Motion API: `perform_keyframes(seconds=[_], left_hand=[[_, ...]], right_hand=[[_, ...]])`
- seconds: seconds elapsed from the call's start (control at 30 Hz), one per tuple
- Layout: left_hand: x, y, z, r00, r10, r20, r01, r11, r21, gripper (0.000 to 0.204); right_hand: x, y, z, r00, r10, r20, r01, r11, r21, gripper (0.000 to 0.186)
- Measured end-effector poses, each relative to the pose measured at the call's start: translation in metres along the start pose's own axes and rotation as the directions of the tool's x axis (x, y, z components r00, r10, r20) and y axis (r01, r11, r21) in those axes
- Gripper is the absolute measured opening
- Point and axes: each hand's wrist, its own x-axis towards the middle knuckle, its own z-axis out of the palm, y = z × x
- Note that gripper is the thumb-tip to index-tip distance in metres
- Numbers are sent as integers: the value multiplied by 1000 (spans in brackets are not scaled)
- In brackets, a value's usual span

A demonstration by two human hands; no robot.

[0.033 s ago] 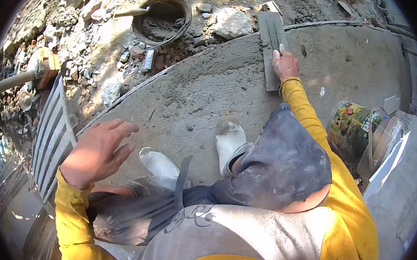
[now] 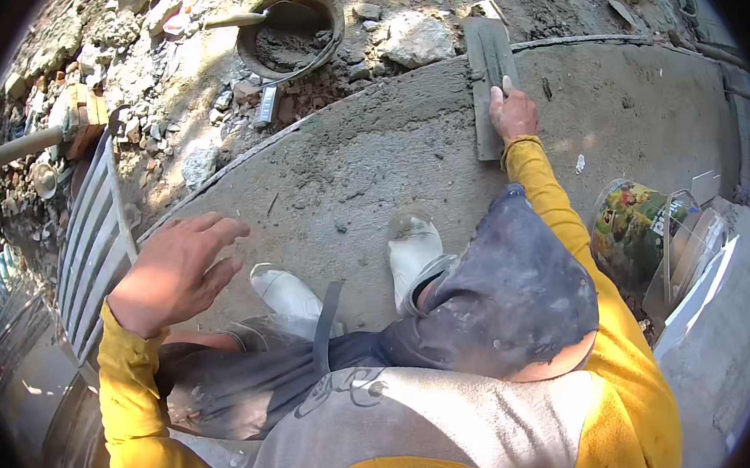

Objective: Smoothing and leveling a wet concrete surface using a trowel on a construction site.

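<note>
My right hand (image 2: 516,113) grips a long rectangular plastering trowel (image 2: 487,52), its flat blade lying against the damp grey concrete (image 2: 371,178). The blade's far end reaches the border of the slab. The fingers wrap the handle, which is mostly hidden beneath them. Over the left side of the slab hovers my left hand (image 2: 173,274), palm down, fingers stretched out and holding nothing. Rough, lumpy mortar (image 2: 401,115) shows to the left of the trowel, while the surface on its right looks smoother.
Beyond the slab stands a mortar bucket (image 2: 249,62) with a wooden-handled tool (image 2: 234,20) in it. Rubble and a pale rock (image 2: 418,41) lie around it. A slatted plastic chair (image 2: 89,245) is at left, a patterned bucket (image 2: 625,234) at right. My white boots (image 2: 415,253) stand on the concrete.
</note>
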Motion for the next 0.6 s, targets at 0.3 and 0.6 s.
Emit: perform_keyframes(seconds=[0.3, 0.6], left_hand=[[-3, 0, 6, 999, 16, -41, -15, 1000, 26, 37], [-6, 1, 4, 999, 22, -48, -21, 1000, 17, 35]], right_hand=[[-7, -11, -2, 999, -31, 8, 31, 999, 16, 50], [-6, -16, 5, 998, -42, 37, 44, 998, -47, 49]])
